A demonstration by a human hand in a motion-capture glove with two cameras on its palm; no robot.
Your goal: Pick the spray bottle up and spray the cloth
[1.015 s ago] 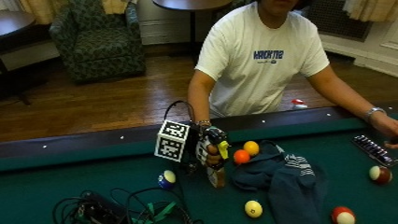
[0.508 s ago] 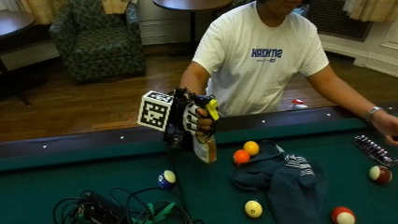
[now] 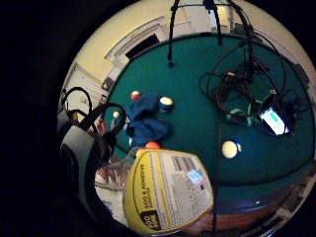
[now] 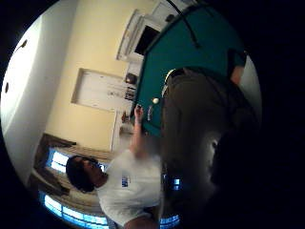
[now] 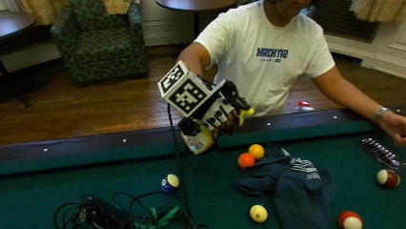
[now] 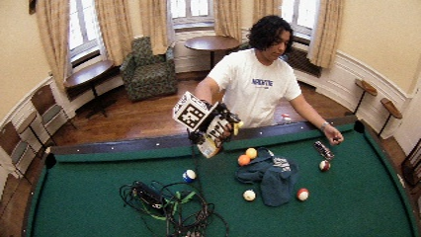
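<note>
Outside view: gloved right hand (image 5: 216, 114) grips spray bottle (image 5: 200, 139), now lifted clear of counter (image 5: 76, 186), higher than a second ago. Dark blue cloth (image 5: 292, 179) lies beside orange ball (image 5: 246, 160), not yet sprayed. Aiming comes next.

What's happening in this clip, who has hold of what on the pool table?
A person stands at a green pool table and holds a spray bottle in the gloved right hand, lifted above the felt near the rail. The blue cloth lies bunched on the table among several pool balls, with an orange ball beside it. Nothing shows spraying yet. The bare hand rests at the far rail.
</note>
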